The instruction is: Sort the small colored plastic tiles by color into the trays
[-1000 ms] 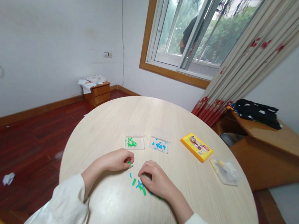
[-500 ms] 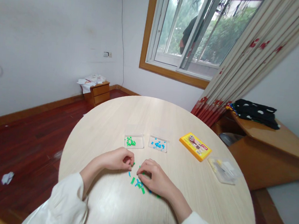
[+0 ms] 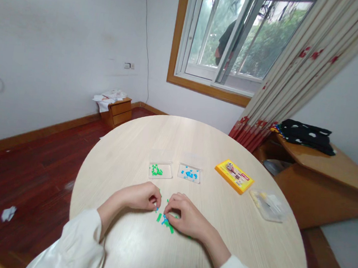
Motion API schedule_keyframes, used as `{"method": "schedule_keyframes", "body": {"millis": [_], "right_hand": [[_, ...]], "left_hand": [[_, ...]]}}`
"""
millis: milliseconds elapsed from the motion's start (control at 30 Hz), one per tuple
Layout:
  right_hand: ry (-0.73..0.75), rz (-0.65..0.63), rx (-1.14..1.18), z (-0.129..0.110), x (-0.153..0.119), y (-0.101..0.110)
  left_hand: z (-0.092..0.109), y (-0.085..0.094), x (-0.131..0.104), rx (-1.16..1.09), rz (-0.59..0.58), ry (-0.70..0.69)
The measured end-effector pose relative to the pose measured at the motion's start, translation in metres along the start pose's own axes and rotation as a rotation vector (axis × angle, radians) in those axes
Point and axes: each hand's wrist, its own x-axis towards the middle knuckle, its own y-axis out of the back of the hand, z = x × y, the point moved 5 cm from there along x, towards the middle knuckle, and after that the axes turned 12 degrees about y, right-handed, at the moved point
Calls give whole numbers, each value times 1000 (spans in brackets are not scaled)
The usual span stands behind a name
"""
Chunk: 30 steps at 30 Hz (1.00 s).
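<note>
Small green pieces (image 3: 159, 217) and blue pieces lie on the pale round table (image 3: 135, 248) between and below my hands. My left hand (image 3: 147, 196) pinches a small blue piece (image 3: 157, 209) between thumb and forefinger. My right hand (image 3: 183, 213) is closed in a pinch at the blue pieces (image 3: 165, 218) on the right of the pile; what its fingertips hold is too small to make out. Beyond my hands stand a clear box of green pieces (image 3: 156, 171) and a clear box of blue pieces (image 3: 190, 174).
A yellow box (image 3: 234, 176) and a clear container (image 3: 267, 205) with pale yellow pieces lie on the table's right side. Behind it are a window (image 3: 234, 37), with a person outside, and a curtain (image 3: 288, 64). A wooden desk (image 3: 331, 175) stands at the right.
My left hand has moved slightly down and right, to the blue piece that lay below it. My right fingertips have lowered a little toward the pile.
</note>
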Motion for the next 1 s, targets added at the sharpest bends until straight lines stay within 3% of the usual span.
{"method": "schedule_keyframes", "body": {"millis": [267,600,900,1000], "right_hand": [[3,-70,-6,-1,-2,4],[-77,28,-44,10,-9,21],[-52,-15,2,7,-9,13],[-30,-48,2,5,-8,10]], "left_hand": [[3,-1,2,-9,65,47],[19,-8,4,60,126,17],[15,1,1,-36,192,81],[12,1,-1,-59,143,99]]}}
